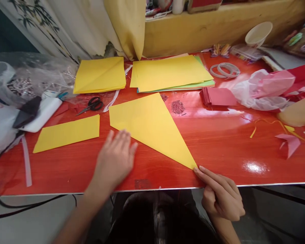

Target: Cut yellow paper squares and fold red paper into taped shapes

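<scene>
And here's the yellow sheet (147, 125), lying flat in the middle of the red table (234, 145), its long point reaching near and right, almost to the table's near edge! The left hand (117, 159) is spread open, a little blurred, fingers stretched out at the sheet's near left edge, nothing in its grasp. Over to the right hand (223, 196): half curled, index finger extended, its tip right on that near right point. Pinching or only pressing? I cannot tell from here.

Left of the sheet, well within view, lies a smaller yellow piece (68, 134), with black-handled scissors (94, 104) just beyond it. On the far side, two paper stacks: a yellow one (100, 74) on the left, and a yellow-topped one (167, 73) to its right, green peeking out beneath. Farther right, a red stack (221, 96) sits near two tape rings (228, 70), and a pink scrap (289, 144) rests at the right.
</scene>
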Demonstrator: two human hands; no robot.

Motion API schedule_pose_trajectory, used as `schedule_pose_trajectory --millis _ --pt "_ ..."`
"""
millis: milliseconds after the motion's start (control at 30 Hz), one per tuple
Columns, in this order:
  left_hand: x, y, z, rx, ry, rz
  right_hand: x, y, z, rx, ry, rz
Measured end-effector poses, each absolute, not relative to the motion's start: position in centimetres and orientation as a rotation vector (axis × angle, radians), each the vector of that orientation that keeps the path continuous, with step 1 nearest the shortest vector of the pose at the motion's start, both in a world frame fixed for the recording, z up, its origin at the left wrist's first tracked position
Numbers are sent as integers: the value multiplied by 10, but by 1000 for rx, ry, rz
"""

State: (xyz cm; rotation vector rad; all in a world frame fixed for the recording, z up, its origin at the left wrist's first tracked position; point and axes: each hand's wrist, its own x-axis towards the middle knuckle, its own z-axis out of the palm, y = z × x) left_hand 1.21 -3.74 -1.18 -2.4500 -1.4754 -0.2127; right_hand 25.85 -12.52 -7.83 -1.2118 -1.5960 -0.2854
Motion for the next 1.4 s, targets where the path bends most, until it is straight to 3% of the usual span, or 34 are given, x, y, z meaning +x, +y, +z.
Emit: schedule_pose_trajectory --millis 167,467,633,833,1067,1400 --pt "90 -100 -13 -2914 -848 -365 263 -125 -81 -1197 -1649 -275" --pt "76 -82 -12 -3094 -975 -515 265 -127 -74 -1169 -1731 -254" --pt "42 -56 -9 -2852 -1130 -501 265 -127 -78 -1181 -1692 -246" --pt "17 -41 0 -2949 -1095 -320 253 -125 -60 -1310 -1643 -211" --pt "12 -34 -3 -2916 -1002 -227 219 -107 -36 -1318 -2075 -116" --pt "-69 45 -8 -2482 -1451 54 221 -104 -34 -1390 -2005 -83"
